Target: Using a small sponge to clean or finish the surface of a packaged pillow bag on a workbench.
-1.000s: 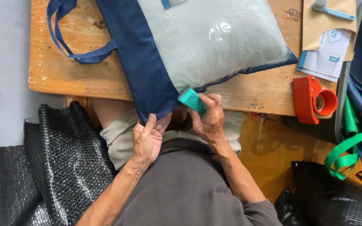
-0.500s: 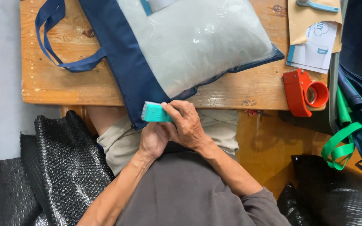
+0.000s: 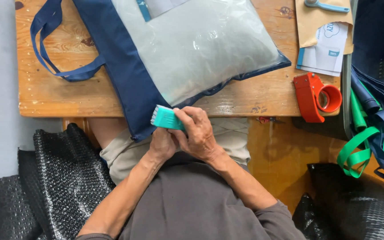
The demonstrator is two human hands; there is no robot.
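We see a small teal brush (image 3: 166, 118), a blocky plastic body with pale bristles at its left end, lying roughly level and tilted slightly down to the right. It sits at the lower corner of a navy tote bag (image 3: 125, 75) (its front a clear plastic panel), which lies flat and slanted, its corner overhanging the bench edge.

1 teal brush (image 3: 166, 118), 1 red tape dispenser (image 3: 316, 96), 2 hands.

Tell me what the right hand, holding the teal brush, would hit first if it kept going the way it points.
Probably the navy bag: the right hand points the brush up-left at its corner, though depth is unclear.
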